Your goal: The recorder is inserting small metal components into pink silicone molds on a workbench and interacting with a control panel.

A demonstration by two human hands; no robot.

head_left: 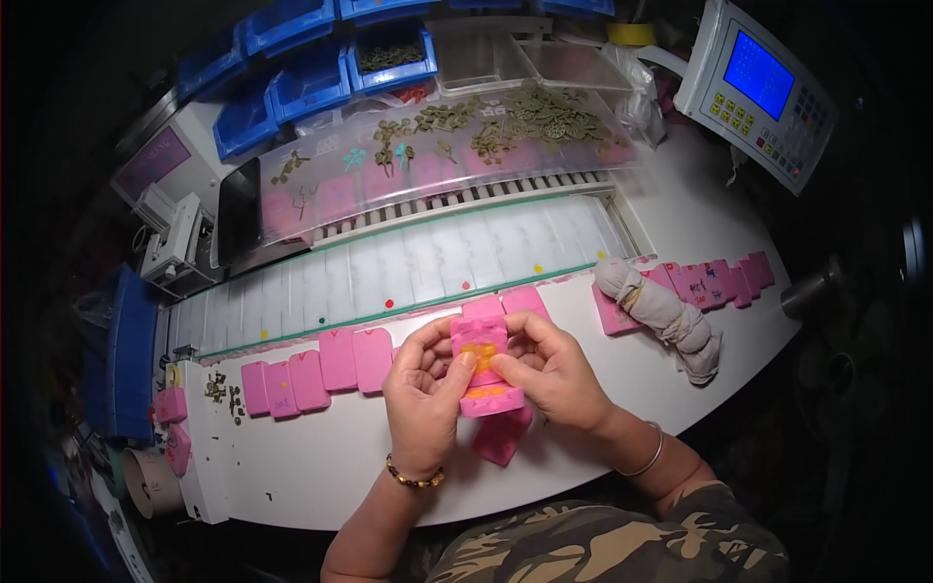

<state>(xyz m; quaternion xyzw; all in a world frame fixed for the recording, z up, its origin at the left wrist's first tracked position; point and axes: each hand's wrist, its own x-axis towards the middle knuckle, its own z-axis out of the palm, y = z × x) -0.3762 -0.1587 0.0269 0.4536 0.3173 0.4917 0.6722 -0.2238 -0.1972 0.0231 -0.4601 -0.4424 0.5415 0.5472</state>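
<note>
Between my hands, above the white table, is a pink rubber mould [494,402], spread open with orange material [479,355] on its inner faces. My left hand [424,396] is closed round its left side, the thumb pressed on the orange part. On the other side my right hand [564,377] grips it too, its thumb against the orange. Whether the orange is loose or stuck in the mould I cannot tell. Just under the hands a darker pink block [502,439] lies on the table. More pink blocks [525,300] sit right behind them, partly hidden.
Pink blocks [339,360] line the left, another row [714,282] the right beside a cloth-wrapped bundle [661,321]. Behind runs a green-edged channel of pale plates [428,262]. A clear sheet [340,228] carries olive-green pieces [559,117]. A control panel [758,92] stands at right.
</note>
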